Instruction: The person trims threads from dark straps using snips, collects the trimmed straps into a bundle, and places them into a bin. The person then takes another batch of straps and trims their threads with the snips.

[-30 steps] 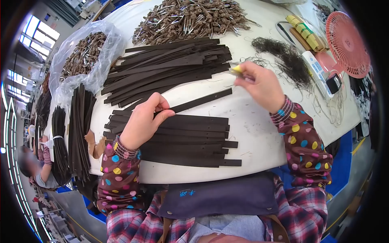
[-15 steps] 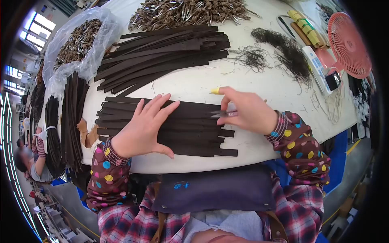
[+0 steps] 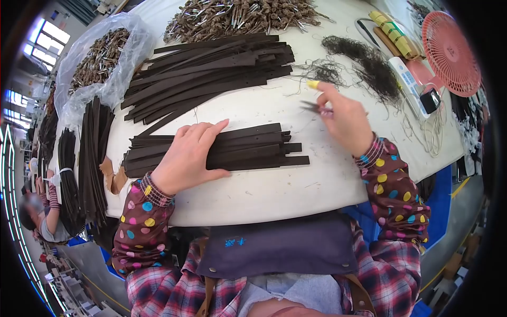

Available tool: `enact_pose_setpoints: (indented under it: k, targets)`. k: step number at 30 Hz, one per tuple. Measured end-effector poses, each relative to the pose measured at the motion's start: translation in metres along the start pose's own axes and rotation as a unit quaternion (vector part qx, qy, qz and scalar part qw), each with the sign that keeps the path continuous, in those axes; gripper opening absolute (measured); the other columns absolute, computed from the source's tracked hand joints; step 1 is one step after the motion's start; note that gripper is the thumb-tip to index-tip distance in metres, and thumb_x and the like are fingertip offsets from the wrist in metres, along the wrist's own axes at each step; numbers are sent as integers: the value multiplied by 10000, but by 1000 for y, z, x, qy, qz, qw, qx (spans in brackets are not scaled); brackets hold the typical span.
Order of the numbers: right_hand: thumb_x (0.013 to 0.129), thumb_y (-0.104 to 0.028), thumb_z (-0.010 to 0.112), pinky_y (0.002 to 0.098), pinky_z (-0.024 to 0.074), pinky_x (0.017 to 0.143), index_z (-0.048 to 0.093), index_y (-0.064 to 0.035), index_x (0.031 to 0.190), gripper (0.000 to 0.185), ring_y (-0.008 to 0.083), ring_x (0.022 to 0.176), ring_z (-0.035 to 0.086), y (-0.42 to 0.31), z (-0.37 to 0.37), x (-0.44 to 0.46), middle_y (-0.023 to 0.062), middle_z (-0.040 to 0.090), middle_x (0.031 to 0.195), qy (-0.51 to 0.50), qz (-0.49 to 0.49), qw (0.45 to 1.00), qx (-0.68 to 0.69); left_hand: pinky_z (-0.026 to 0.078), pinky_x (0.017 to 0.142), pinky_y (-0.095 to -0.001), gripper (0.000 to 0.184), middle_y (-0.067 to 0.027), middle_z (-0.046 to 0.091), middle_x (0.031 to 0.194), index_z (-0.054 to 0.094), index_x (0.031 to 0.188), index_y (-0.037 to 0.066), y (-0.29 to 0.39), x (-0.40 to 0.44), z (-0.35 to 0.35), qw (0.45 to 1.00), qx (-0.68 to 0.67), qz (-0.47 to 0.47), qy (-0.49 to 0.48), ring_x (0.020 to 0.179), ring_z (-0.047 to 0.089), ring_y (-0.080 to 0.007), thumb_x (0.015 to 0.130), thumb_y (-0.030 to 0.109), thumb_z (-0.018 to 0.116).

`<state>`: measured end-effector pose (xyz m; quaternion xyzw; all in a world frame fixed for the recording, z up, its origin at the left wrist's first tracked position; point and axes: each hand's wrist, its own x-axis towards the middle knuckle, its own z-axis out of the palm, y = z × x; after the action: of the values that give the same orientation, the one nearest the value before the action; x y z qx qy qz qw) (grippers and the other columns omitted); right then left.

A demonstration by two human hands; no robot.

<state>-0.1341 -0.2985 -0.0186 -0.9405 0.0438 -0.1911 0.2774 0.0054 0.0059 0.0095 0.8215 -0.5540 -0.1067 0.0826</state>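
My left hand (image 3: 191, 157) lies over the near stack of dark strips (image 3: 253, 148), fingers on top and thumb along its near edge. The strips are bunched close together, with uneven right ends. To the right of the stack, my right hand (image 3: 343, 117) holds small scissors (image 3: 310, 106) above the table, their blades pointing left. A yellow cover (image 3: 313, 84) is on one of its fingertips. Beyond the near stack lies a larger, looser pile of dark strips (image 3: 211, 74).
Brown knotted pieces (image 3: 243, 18) are heaped at the back, with more in a plastic bag (image 3: 105, 58). Dark thread (image 3: 369, 68), a power strip (image 3: 411, 87) and a pink fan (image 3: 451, 53) are on the right. Bundled strips (image 3: 95, 158) and a person (image 3: 50, 211) are at the left.
The near strips have gone from a wide spread to a narrower bunch under my left hand. My right hand has moved up and right, away from the strips, with the scissors.
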Motion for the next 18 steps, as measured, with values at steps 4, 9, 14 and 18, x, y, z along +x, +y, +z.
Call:
enact_pose_setpoints:
  k: [4, 9, 14, 18]
  targets:
    - [838, -26, 606, 416, 512, 636, 521, -111, 1213, 394, 343, 758, 655, 31, -24, -5, 99, 670, 820, 22, 32, 991, -130, 268, 1119, -544, 1147, -150, 410, 1406, 299, 1483, 83, -14, -26, -20, 997, 49, -51, -17, 1316, 409, -331, 566, 441, 889]
    - [827, -30, 620, 426, 518, 654, 503, -105, 1235, 431, 345, 781, 650, 46, -29, -5, 116, 635, 1048, 46, 44, 979, -196, 229, 1145, -539, 1067, -170, 406, 1417, 277, 1488, 70, -32, -50, -25, 990, 64, -105, -69, 1345, 384, -337, 622, 326, 844]
    - [796, -24, 648, 410, 533, 666, 490, -97, 1231, 469, 337, 807, 644, 9, -20, 1, 102, 568, 1197, 59, -41, 989, -128, 342, 1065, -462, 795, -175, 501, 1243, 419, 1348, 35, -30, -43, -29, 994, 54, -76, -61, 1206, 480, -344, 631, 171, 734]
    - [777, -9, 661, 390, 533, 668, 493, -92, 1213, 474, 337, 813, 639, -1, -14, 1, 82, 576, 1176, 48, -53, 992, -102, 474, 870, -417, 533, -157, 581, 1008, 529, 1106, 38, -27, -39, -21, 995, 55, -66, -49, 982, 587, -347, 624, 145, 729]
